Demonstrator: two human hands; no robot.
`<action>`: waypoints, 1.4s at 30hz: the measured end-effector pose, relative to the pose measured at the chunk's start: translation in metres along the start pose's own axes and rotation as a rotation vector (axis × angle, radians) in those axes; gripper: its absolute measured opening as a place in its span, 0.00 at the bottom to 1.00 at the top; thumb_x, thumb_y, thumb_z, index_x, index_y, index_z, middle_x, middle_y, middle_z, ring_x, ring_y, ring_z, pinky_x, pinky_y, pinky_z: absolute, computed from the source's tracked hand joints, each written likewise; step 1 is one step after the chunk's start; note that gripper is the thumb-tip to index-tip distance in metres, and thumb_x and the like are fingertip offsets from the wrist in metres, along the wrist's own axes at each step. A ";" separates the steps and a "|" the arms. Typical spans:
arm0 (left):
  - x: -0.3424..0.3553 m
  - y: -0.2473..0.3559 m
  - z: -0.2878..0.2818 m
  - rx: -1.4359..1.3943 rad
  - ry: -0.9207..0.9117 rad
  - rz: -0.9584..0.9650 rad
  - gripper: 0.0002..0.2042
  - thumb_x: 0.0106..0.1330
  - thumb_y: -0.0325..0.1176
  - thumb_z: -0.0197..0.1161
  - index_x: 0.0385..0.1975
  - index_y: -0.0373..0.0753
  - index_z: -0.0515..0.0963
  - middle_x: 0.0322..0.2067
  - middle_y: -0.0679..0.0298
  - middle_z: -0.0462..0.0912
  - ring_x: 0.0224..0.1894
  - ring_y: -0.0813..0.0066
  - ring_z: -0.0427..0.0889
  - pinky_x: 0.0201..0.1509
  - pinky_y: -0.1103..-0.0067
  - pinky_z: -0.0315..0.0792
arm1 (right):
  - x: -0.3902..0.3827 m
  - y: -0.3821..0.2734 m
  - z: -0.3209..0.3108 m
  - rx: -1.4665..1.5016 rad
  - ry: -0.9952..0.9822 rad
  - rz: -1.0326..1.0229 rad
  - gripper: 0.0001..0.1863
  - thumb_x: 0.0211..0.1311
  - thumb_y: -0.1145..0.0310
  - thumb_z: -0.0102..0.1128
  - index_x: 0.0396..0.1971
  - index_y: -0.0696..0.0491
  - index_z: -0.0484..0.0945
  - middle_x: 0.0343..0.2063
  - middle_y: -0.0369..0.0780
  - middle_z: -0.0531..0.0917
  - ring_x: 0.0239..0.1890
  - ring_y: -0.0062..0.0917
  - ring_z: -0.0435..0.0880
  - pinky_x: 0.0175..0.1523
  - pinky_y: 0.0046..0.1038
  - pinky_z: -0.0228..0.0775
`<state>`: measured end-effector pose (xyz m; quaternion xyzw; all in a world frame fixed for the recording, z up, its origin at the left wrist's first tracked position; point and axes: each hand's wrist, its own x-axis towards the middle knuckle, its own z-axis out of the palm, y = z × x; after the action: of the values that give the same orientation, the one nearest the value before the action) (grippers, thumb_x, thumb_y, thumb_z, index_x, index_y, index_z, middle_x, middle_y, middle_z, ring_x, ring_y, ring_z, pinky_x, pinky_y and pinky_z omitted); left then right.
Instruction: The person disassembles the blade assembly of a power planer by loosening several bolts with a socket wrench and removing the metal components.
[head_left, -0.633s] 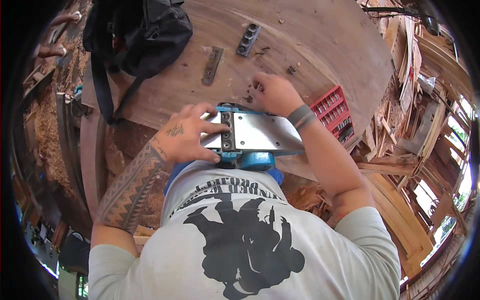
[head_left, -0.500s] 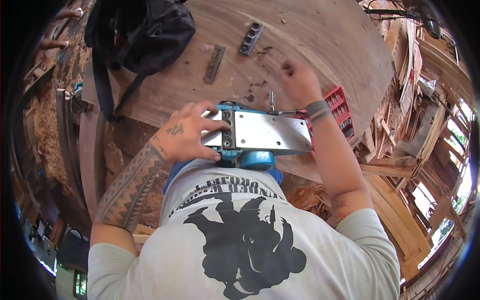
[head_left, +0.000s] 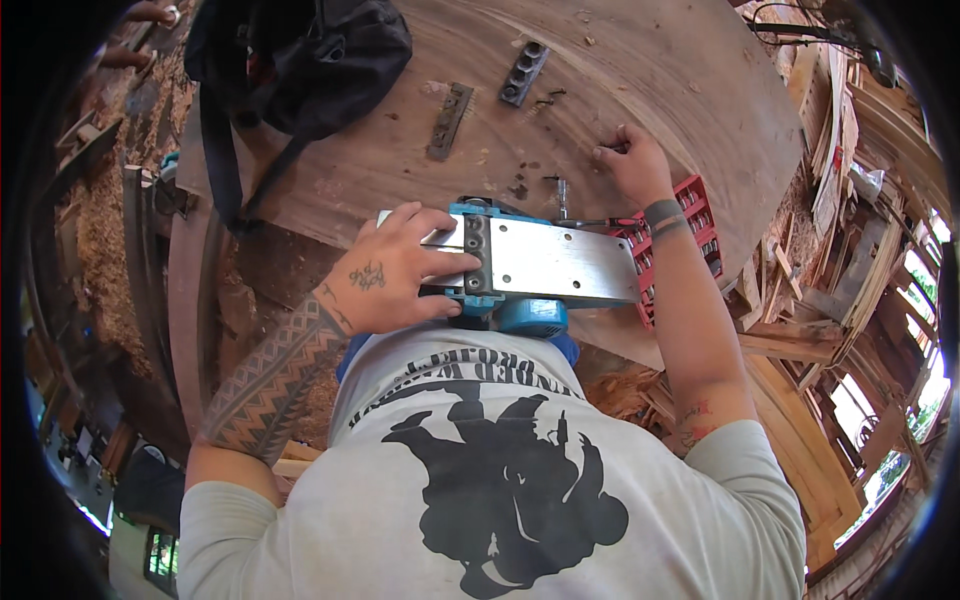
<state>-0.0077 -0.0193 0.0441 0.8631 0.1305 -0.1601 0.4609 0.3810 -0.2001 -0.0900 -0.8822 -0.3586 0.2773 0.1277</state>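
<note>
The right hand [head_left: 640,168] is now clear of the far edge of the blue planer [head_left: 565,258], having shifted rightward from its earlier place beside that edge; it stands over the table [head_left: 640,80], just beyond the open red bit case [head_left: 705,238]. With that hand away, the small silver-ended tool [head_left: 562,196] lying between hand and planer is exposed to view. For the work, this appears to mean that the planer is left to the other hand alone. The planer lies with its bright metal base upward, at the near edge of the table, close against the front of the shirt [head_left: 500,400]. Grip, left hand [head_left: 395,272]: unchanged, fingers spread across the base, the index fingertip on the dark block [head_left: 480,236] set across it, the thumb at the near side; it presses and steadies rather than closes round. Grip, right hand: fingers curled in, thumb close to the index finger; whether anything small is held between them cannot be told. Farther off on the table lie a toothed metal plate [head_left: 450,122], a dark bar with round recesses [head_left: 524,72] and several screws [head_left: 549,98].
</note>
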 end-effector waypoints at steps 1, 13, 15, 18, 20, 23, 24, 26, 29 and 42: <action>-0.001 0.001 0.001 0.032 0.009 0.000 0.28 0.58 0.45 0.85 0.63 0.59 0.91 0.72 0.55 0.76 0.80 0.42 0.69 0.82 0.49 0.65 | -0.001 -0.003 -0.004 -0.001 -0.002 0.000 0.19 0.63 0.59 0.81 0.43 0.58 0.89 0.36 0.45 0.92 0.40 0.33 0.91 0.48 0.37 0.81; -0.008 -0.002 0.007 0.057 0.041 0.027 0.18 0.66 0.50 0.79 0.56 0.66 0.92 0.70 0.58 0.78 0.80 0.39 0.66 0.79 0.44 0.64 | -0.073 -0.127 -0.011 0.358 -0.420 -0.507 0.13 0.65 0.74 0.75 0.49 0.57 0.86 0.40 0.43 0.89 0.41 0.31 0.89 0.51 0.34 0.82; -0.006 0.002 0.003 0.060 0.030 0.027 0.18 0.66 0.49 0.79 0.56 0.66 0.92 0.70 0.58 0.79 0.80 0.39 0.67 0.78 0.44 0.64 | -0.079 -0.141 -0.010 0.378 -0.478 -0.483 0.16 0.64 0.75 0.74 0.51 0.58 0.83 0.39 0.42 0.88 0.39 0.31 0.89 0.49 0.34 0.82; -0.006 -0.001 0.003 0.056 0.032 0.043 0.18 0.66 0.49 0.78 0.56 0.65 0.92 0.69 0.58 0.79 0.79 0.41 0.68 0.77 0.45 0.64 | -0.079 -0.150 -0.011 0.455 -0.562 -0.440 0.15 0.62 0.73 0.74 0.47 0.57 0.83 0.35 0.43 0.88 0.38 0.32 0.90 0.47 0.36 0.83; -0.006 -0.002 0.006 0.040 0.043 0.061 0.18 0.66 0.49 0.78 0.56 0.65 0.92 0.69 0.59 0.79 0.78 0.41 0.68 0.76 0.45 0.65 | -0.075 -0.146 -0.002 0.429 -0.583 -0.489 0.15 0.62 0.73 0.74 0.47 0.56 0.84 0.36 0.44 0.89 0.39 0.34 0.91 0.48 0.36 0.83; -0.006 -0.002 0.005 0.034 0.050 0.051 0.20 0.61 0.45 0.81 0.55 0.61 0.93 0.68 0.58 0.80 0.78 0.40 0.70 0.75 0.48 0.66 | -0.072 -0.139 0.009 0.416 -0.610 -0.607 0.14 0.62 0.73 0.72 0.48 0.55 0.88 0.38 0.45 0.90 0.42 0.39 0.91 0.50 0.39 0.84; -0.006 -0.002 0.006 0.047 0.052 0.065 0.20 0.61 0.46 0.81 0.55 0.62 0.93 0.68 0.59 0.80 0.78 0.40 0.70 0.75 0.49 0.67 | -0.071 -0.138 0.011 0.431 -0.624 -0.672 0.14 0.63 0.73 0.71 0.49 0.54 0.89 0.39 0.46 0.90 0.43 0.43 0.91 0.52 0.41 0.84; -0.006 -0.003 0.006 0.058 0.053 0.074 0.20 0.62 0.46 0.82 0.55 0.62 0.93 0.68 0.59 0.80 0.78 0.41 0.70 0.74 0.49 0.67 | -0.069 -0.141 0.011 0.382 -0.629 -0.718 0.15 0.64 0.74 0.70 0.50 0.54 0.90 0.41 0.47 0.90 0.45 0.45 0.90 0.53 0.42 0.83; -0.005 -0.002 0.005 0.068 0.052 0.073 0.19 0.62 0.46 0.81 0.55 0.62 0.92 0.68 0.60 0.80 0.78 0.41 0.70 0.74 0.49 0.67 | -0.066 -0.147 0.009 0.315 -0.655 -0.762 0.15 0.65 0.75 0.69 0.51 0.54 0.91 0.42 0.48 0.90 0.47 0.49 0.89 0.55 0.45 0.82; 0.001 -0.003 0.001 0.038 0.045 0.076 0.18 0.62 0.45 0.81 0.53 0.61 0.93 0.69 0.60 0.79 0.78 0.43 0.70 0.75 0.50 0.66 | -0.068 -0.149 0.011 0.355 -0.665 -0.740 0.13 0.64 0.76 0.68 0.48 0.56 0.90 0.40 0.48 0.88 0.45 0.50 0.88 0.53 0.48 0.80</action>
<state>-0.0086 -0.0186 0.0408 0.8794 0.1047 -0.1256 0.4472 0.2507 -0.1418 -0.0082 -0.5259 -0.6147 0.5350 0.2436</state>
